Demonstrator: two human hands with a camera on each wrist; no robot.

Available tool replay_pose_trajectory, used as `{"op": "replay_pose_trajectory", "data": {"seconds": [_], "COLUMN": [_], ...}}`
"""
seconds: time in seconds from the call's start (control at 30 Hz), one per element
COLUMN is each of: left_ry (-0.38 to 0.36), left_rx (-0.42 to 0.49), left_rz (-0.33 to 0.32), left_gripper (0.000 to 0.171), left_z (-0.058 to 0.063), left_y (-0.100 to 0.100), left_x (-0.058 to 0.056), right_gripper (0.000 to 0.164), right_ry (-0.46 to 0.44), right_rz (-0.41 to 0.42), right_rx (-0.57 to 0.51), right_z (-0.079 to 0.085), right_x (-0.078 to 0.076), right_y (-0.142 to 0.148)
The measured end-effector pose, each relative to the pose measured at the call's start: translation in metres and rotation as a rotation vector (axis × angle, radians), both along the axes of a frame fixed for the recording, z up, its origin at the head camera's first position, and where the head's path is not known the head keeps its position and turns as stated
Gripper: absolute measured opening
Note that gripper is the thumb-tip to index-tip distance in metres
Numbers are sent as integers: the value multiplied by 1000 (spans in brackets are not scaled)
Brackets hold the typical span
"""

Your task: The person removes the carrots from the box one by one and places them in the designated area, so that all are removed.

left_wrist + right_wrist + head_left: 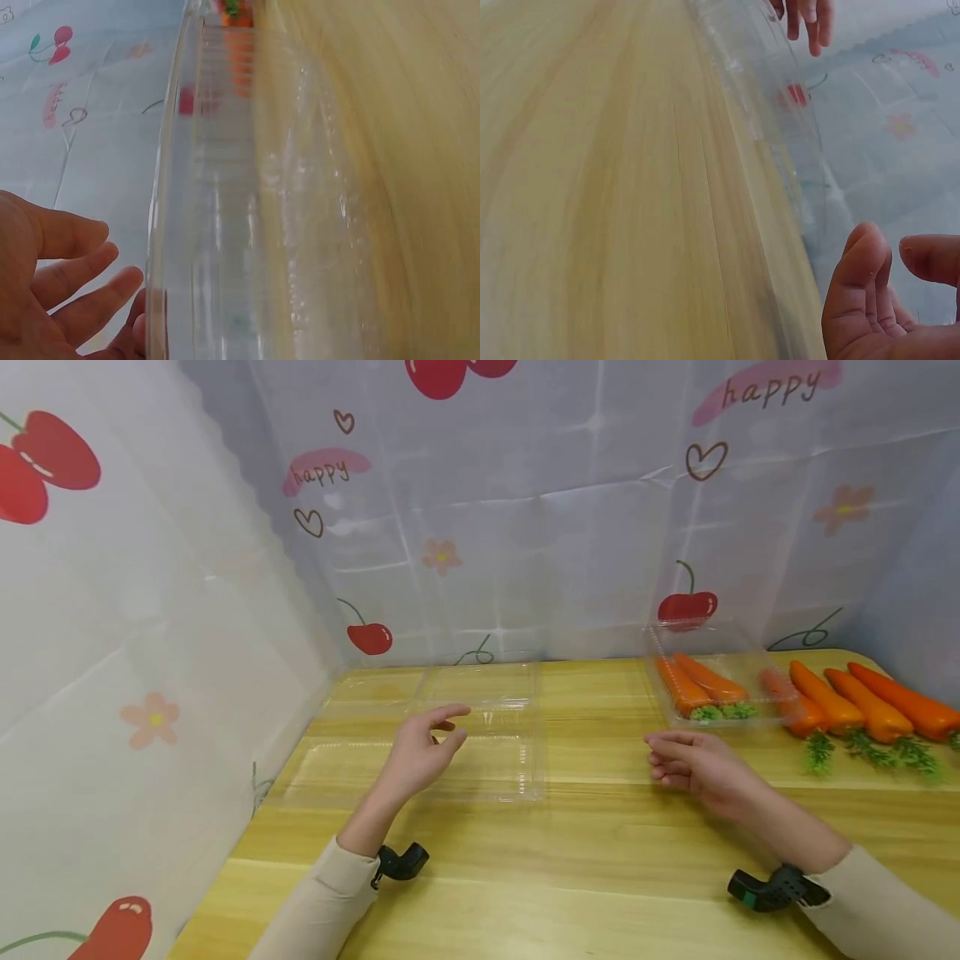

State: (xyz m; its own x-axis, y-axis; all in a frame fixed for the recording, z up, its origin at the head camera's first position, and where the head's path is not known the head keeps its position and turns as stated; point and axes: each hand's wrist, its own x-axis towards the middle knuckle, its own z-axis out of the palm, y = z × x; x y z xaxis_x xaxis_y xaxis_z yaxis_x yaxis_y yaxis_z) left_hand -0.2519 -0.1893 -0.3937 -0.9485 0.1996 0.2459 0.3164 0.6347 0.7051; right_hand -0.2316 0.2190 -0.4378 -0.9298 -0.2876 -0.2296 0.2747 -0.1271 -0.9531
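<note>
My left hand [423, 752] is raised over a clear plastic box [517, 772] at the left of the table, thumb and forefinger apart, holding nothing. In the left wrist view the transparent wall of the box [225, 225] stands beside the fingers; I cannot tell whether they touch it. My right hand [701, 772] hovers over the wood with loosely bent fingers and nothing between them. Just beyond it sits a second clear plastic box [750, 647], with two orange carrots [716, 681] lying inside, their green tops towards me.
Several loose carrots [873, 706] lie side by side at the right, the nearest one against the second box. Behind the wooden table [570, 860] hangs a pale printed sheet [525, 543], and another stretch of it [150, 635] closes the left side.
</note>
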Motion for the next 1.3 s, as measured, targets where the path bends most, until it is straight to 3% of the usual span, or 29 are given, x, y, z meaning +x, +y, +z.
{"op": "replay_pose_trajectory", "data": {"seconds": [0.23, 0.37, 0.67, 0.87, 1.1, 1.3], "left_ry": [-10, -2, -55, -40, -70, -135], "left_rx": [21, 16, 20, 15, 14, 37], "left_rz": [-55, -81, -204, -285, -324, -353], "left_gripper": [32, 32, 35, 34, 33, 34], "left_z": [2, 2, 5, 9, 13, 6], "left_y": [21, 36, 73, 100, 129, 152], "left_x": [-1, 0, 7, 10, 14, 19], "right_gripper": [23, 23, 22, 26, 25, 27], "right_ry": [-14, -17, -50, -72, -101, -121], "right_rz": [-42, -63, -110, -119, -125, -139], "right_rx": [-96, -85, -113, -137, -178, -219], "right_z": [-4, -4, -2, 0, 0, -2], "right_x": [1, 0, 0, -1, -7, -7], "right_y": [23, 30, 38, 41, 39, 36]}}
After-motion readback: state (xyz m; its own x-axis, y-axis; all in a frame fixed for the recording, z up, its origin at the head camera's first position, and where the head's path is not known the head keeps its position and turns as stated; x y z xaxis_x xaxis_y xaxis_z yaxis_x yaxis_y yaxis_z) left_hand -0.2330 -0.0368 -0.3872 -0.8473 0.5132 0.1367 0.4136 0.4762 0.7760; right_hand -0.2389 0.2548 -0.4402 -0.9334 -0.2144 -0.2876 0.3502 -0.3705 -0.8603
